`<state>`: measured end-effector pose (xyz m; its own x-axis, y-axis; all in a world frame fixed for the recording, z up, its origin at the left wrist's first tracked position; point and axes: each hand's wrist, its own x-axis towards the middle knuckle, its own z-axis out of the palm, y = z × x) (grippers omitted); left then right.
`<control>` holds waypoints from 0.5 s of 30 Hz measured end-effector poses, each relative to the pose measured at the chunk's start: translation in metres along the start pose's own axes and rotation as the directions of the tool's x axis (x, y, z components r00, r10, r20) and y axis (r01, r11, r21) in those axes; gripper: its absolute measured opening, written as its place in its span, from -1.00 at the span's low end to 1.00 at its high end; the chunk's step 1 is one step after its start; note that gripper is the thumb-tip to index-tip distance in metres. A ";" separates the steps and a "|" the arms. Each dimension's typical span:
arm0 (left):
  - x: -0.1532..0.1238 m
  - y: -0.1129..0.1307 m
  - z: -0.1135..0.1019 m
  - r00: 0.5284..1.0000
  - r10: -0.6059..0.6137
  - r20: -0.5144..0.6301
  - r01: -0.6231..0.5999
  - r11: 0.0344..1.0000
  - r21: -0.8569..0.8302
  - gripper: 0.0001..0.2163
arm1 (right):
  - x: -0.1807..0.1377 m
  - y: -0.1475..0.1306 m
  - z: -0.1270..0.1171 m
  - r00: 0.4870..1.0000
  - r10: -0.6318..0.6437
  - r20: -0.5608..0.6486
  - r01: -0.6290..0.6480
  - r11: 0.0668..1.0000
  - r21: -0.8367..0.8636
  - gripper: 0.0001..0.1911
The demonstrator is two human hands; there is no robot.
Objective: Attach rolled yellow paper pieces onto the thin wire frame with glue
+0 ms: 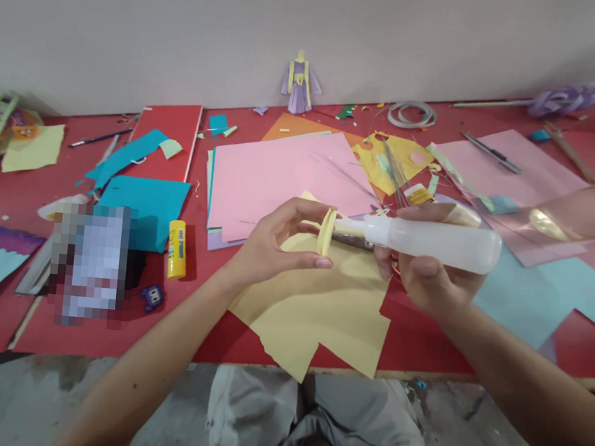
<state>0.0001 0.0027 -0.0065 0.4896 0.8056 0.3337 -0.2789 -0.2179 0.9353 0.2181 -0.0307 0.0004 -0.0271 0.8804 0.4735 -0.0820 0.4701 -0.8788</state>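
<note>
My left hand (279, 246) pinches a small folded piece of yellow paper (326, 232) between thumb and fingers. In my right hand (436, 277) lies a translucent white glue bottle (436, 243), held on its side with the nozzle pointing left. The nozzle tip meets or nearly meets the yellow paper; I cannot tell whether it touches. Part of a metal tool (351, 239) shows just under the nozzle, mostly hidden by the right hand. Beneath both hands a larger cut yellow sheet (322, 301) reaches over the table's front edge.
Pink sheets (280, 180) are stacked behind the hands. A yellow glue stick (177, 249) and blue paper (143, 202) lie left. A paper dress figure (298, 84) leans on the wall. Right are light blue paper (531, 295), a craft knife (491, 152) and another person's arm (585, 206).
</note>
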 end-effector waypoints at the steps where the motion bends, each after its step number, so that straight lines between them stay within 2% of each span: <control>1: 0.000 0.000 0.000 1.000 -0.003 -0.002 0.003 1.000 0.003 -0.51 | 0.000 0.000 0.000 1.000 -0.009 0.014 0.009 1.000 0.021 -0.56; 8: -0.001 0.004 0.002 1.000 -0.019 0.003 0.019 0.999 0.027 -0.52 | 0.006 -0.004 0.001 0.998 -0.061 0.018 0.060 0.996 0.066 -0.66; 15: 0.000 0.000 0.001 0.999 0.044 0.014 -0.044 0.999 0.026 -0.51 | -0.001 -0.003 -0.003 1.000 -0.022 0.021 0.021 0.998 0.051 -0.60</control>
<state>0.0006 0.0023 -0.0067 0.4880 0.7876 0.3761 -0.2785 -0.2679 0.9223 0.2210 -0.0326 0.0029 -0.0457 0.8685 0.4935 -0.1332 0.4843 -0.8647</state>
